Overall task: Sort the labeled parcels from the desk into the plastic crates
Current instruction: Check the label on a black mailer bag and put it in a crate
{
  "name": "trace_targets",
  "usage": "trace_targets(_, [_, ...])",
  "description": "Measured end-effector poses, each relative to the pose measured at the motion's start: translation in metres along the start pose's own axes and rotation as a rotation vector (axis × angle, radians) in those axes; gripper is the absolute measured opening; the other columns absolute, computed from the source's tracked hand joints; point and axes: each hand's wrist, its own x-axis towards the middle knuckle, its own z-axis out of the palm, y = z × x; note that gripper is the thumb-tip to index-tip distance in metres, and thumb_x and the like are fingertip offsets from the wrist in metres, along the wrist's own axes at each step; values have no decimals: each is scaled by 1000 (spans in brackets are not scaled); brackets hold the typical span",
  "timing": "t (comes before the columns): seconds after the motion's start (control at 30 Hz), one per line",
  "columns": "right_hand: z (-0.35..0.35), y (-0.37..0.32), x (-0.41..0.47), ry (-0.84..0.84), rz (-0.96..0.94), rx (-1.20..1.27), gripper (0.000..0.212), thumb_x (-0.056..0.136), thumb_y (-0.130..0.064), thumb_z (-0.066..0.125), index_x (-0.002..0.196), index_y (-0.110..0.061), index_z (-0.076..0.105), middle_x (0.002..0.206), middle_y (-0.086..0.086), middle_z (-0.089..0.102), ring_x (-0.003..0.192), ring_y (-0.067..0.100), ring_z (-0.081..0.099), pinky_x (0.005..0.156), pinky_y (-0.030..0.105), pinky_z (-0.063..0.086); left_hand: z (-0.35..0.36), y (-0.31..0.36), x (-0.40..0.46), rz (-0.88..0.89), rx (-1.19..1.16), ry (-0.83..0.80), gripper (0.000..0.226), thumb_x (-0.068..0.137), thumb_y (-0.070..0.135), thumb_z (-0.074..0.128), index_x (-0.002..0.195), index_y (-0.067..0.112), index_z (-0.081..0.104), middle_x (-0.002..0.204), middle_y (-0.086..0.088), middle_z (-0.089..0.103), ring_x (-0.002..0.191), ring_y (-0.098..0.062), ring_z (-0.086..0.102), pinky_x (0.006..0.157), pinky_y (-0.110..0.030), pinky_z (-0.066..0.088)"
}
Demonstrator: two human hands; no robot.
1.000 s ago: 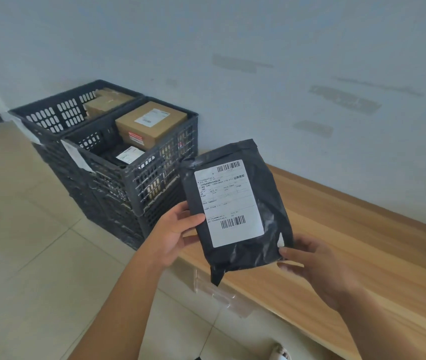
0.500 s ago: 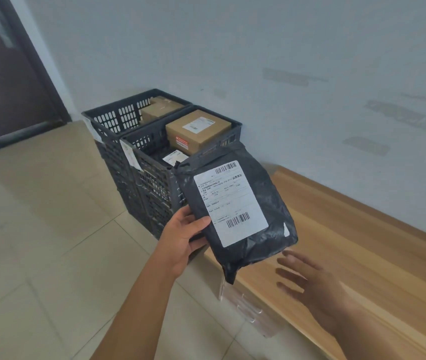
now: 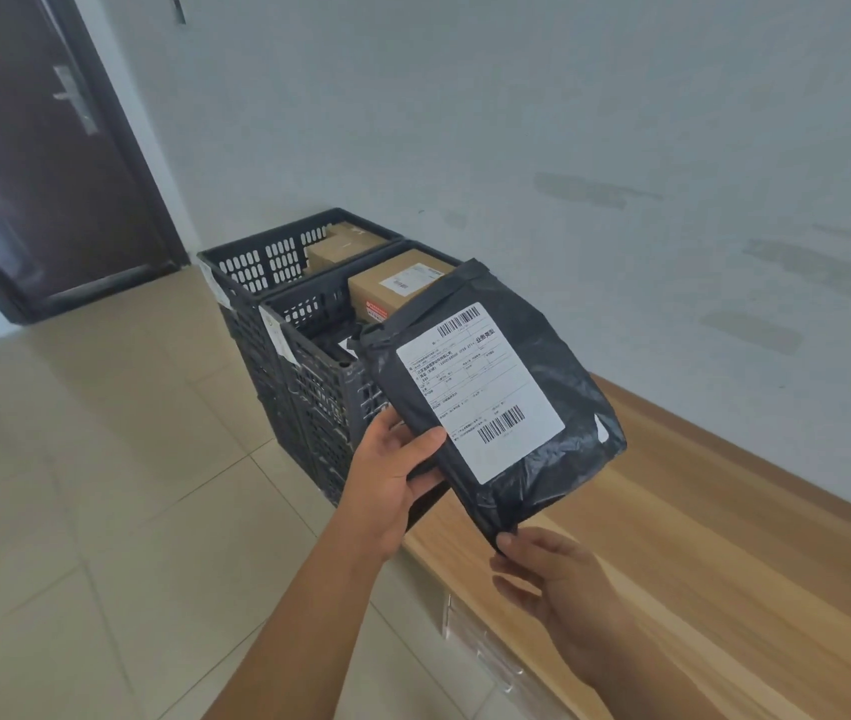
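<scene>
Parcel [image 3: 491, 402], black plastic with a white label, now up in the air between table [image 3: 724, 537] edge and crates, closer to the near crate [image 3: 309, 376] than half a second ago. Left hand [image 3: 387, 485] gripping its lower left edge, thumb on top. Right hand [image 3: 553, 574] back at the bottom corner, fingertips pinching it, having hung spread and apart before. Probably reading the label to choose a crate. Near crate already carrying a cardboard box [image 3: 392, 291]; far crate [image 3: 267, 257] holding another box [image 3: 340, 246]. Dark door [image 3: 34, 163] far left. Nothing blocking the way over.
</scene>
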Motion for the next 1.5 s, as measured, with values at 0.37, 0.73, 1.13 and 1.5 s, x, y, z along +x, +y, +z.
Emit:
trace_targets(0.37, [-64, -45, 17, -61, -88, 176, 33, 82, -27, 71, 114, -18, 71, 108, 5, 78, 107, 28, 70, 99, 49, 53, 16, 0, 10, -33, 146, 23, 43, 96, 1, 64, 137, 14, 58, 126, -10, 74, 117, -31, 71, 89, -43, 61])
trace_targets(0.73, [-107, -54, 47, 30, -88, 173, 15, 96, -3, 61, 88, -8, 72, 86, 6, 78, 91, 25, 67, 102, 47, 49, 19, -13, -3, -49, 261, 158, 50, 81, 12, 75, 129, 19, 63, 123, -8, 75, 113, -28, 72, 90, -47, 58])
trace_targets(1.13, [-64, -26, 104, -39, 72, 32, 13, 94, -3, 67, 82, -6, 69, 81, 9, 68, 87, 26, 63, 104, 49, 50, -31, -18, -38, -9, 227, 490, 43, 86, 6, 74, 126, 18, 63, 118, -5, 76, 108, -25, 74, 87, -44, 58])
trace_targets(1.5, [110, -58, 174, -373, -159, -489, 26, 94, -27, 71, 121, -27, 73, 113, -4, 78, 110, 20, 72, 101, 45, 53, -183, 50, 12, -82, 272, 391, 64, 73, 9, 88, 131, 18, 62, 123, -4, 74, 110, -28, 73, 90, -43, 58])
